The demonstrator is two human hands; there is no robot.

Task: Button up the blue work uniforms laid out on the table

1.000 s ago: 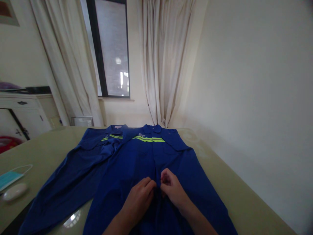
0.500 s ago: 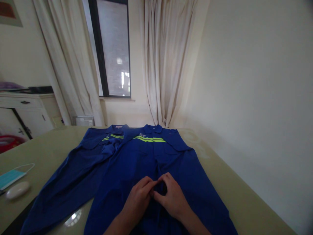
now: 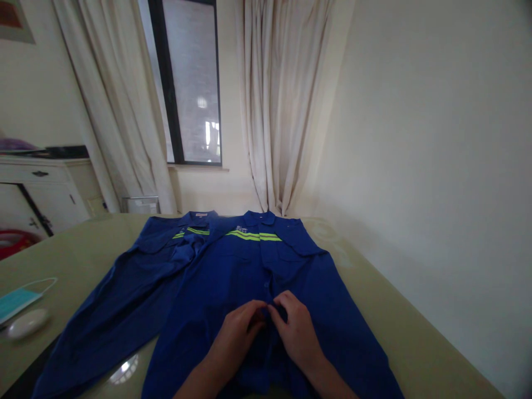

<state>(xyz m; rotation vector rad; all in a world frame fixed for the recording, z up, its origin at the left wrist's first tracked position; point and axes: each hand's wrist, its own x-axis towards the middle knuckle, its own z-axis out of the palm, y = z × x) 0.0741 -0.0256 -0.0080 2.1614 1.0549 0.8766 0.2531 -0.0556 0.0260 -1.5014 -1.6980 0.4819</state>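
A blue work jacket [image 3: 224, 282] with yellow-green stripes lies face up on the table, collar toward the window. Its front placket is fastened near the chest and parts lower down, where a button shows just above my hands. My left hand [image 3: 241, 327] pinches one edge of the placket between thumb and fingers. Right beside it, my right hand [image 3: 296, 327] grips the other edge, the thumb and fingertips of both hands almost meeting. What exactly lies between the fingertips is too small to make out. A second blue jacket [image 3: 120, 288] lies to the left, partly under the first.
At the left of the pale green table [image 3: 415, 327] are a light blue face mask [image 3: 19, 303] and a white oval object [image 3: 28, 323]. A white cabinet [image 3: 50, 188] and a red basin [image 3: 14, 244] stand beyond. The wall [image 3: 436, 166] runs along the right edge.
My right hand has shifted slightly and its fingers are bent differently at the placket. My left fingers have moved a little to the right. The cloth between the hands has opened slightly.
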